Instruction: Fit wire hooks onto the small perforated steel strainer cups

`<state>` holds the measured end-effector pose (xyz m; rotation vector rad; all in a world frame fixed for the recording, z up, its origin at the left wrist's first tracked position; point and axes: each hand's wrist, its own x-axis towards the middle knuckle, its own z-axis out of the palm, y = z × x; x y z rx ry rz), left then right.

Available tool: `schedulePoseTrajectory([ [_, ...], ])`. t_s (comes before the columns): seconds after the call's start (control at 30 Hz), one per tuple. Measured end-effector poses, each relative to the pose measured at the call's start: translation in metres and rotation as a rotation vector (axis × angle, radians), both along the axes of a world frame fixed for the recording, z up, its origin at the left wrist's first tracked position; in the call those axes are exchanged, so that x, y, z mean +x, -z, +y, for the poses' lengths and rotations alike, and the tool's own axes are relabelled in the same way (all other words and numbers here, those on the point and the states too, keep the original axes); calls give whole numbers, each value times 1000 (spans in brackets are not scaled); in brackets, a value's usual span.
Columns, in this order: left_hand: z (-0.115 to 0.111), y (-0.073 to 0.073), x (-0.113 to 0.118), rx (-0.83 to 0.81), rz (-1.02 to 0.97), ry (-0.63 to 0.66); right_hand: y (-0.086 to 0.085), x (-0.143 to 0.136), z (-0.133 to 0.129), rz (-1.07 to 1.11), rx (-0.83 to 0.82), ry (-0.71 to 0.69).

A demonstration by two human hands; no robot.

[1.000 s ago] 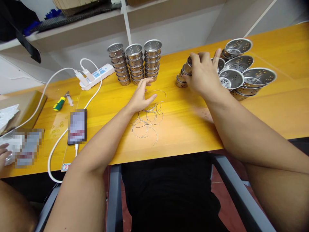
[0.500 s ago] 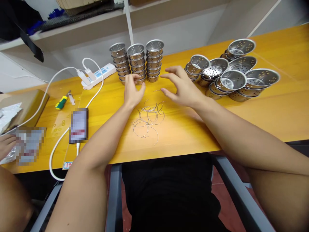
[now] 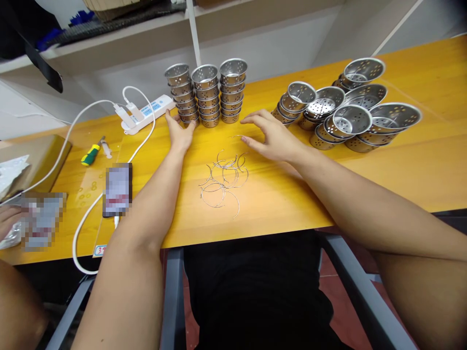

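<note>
Three upright stacks of perforated metal cups stand at the back: a left stack (image 3: 182,94), a middle stack (image 3: 208,95) and a right stack (image 3: 232,91). My left hand (image 3: 180,133) is at the base of the left stack, fingers apart; whether it touches the cups I cannot tell. My right hand (image 3: 268,133) hovers open right of the stacks, its thumb near a single thin wire (image 3: 238,136). Several curved wires (image 3: 224,180) lie in a loose pile nearer the table's front edge. Further right, more perforated cups (image 3: 350,121) lie in tilted stacks.
On the left are a white power strip (image 3: 151,114) with cables, a green and yellow screwdriver (image 3: 91,153), a phone (image 3: 117,189) and a cardboard box (image 3: 54,160). Another person's hand (image 3: 9,218) is at the far left by a plastic bag.
My left hand has moved left, from in front of the middle stack to the base of the left one, and its fingers have spread. My right hand has barely shifted.
</note>
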<state>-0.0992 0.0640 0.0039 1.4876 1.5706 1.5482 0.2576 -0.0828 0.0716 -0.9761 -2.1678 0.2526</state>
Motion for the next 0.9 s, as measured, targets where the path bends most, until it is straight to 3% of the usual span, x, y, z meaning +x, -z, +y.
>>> schedulePoseTrajectory([
  [0.13, -1, -1, -6, -12, 46, -66, 0, 0, 0, -3, -11, 3],
  [0.43, -6, -3, -1, 36, -28, 45, 0, -1, -1, 14, -41, -6],
  [0.6, -10, -6, 1, 68, 14, -25, 0, -1, -1, 10, -53, -2],
  [0.77, -18, -13, 6, 89, 4, 110, 1, -1, -1, 10, -49, -8],
  [0.9, -28, -21, 16, 131, 104, 110, 1, -1, -1, 6, -42, -1],
])
